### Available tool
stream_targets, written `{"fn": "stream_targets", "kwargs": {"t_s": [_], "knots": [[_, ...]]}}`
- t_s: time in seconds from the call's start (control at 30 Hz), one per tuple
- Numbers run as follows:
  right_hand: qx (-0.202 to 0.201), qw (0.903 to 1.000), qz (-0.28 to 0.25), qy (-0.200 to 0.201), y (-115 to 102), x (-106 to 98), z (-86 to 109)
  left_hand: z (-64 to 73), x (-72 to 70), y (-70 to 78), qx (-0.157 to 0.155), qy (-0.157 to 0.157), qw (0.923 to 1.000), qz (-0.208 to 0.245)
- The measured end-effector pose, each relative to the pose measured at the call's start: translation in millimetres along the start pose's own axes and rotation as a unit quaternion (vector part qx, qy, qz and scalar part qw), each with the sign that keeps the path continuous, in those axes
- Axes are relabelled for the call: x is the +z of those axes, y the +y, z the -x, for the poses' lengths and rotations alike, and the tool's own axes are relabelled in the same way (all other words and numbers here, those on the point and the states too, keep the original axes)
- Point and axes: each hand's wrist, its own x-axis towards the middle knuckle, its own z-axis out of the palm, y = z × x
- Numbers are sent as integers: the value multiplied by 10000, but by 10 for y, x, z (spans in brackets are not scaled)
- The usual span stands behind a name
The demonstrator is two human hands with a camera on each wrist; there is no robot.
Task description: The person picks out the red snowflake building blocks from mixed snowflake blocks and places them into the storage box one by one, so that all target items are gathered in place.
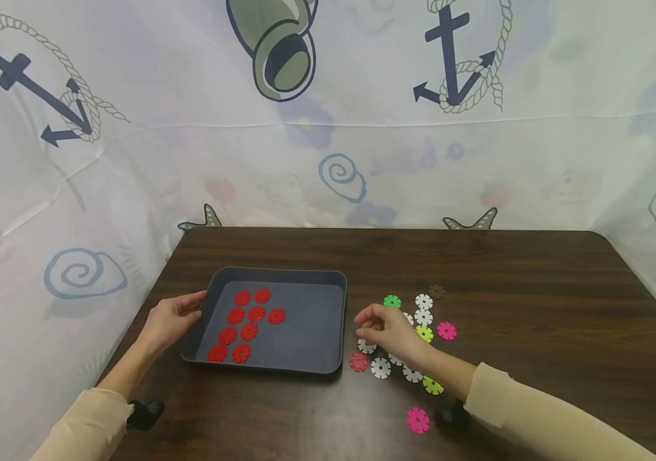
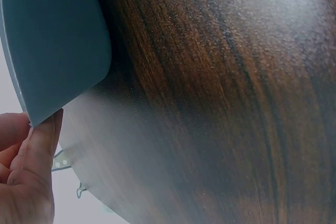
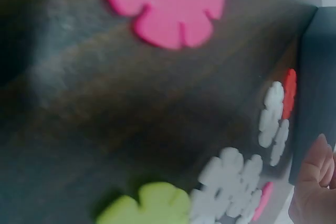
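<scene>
My left hand (image 1: 169,323) pinches the left rim of a dark grey baking tray (image 1: 316,326), thumb and fingers at its edge in the left wrist view. Several red notched discs (image 1: 249,331) lie flat in the tray's left half. My right hand (image 1: 391,330) hovers beside the tray's right side, over a scatter of discs, fingers loosely bent and no disc visible between them. Around it lie white discs (image 1: 381,367), a red disc (image 1: 359,362), yellow-green discs (image 1: 432,385) and pink discs (image 1: 417,420). The hand and forearm hide part of the scatter.
A dark wood-grain table (image 1: 535,320) bears everything. At the far side of the scatter lie a green disc (image 1: 392,301) and a brown disc (image 1: 436,291). A patterned white curtain (image 1: 397,173) hangs behind the table and along its sides.
</scene>
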Motion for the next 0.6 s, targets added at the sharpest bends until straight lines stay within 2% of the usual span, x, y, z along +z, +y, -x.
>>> {"fn": "stream_targets", "kwargs": {"t_s": [0.3,0.6], "knots": [[4,9997,181,-167,91,46,38,3,5,11,-43,36,10000,-23],[-263,9951,930,-230,166,79,46,2,1,9,-16,40,10000,-44]]}}
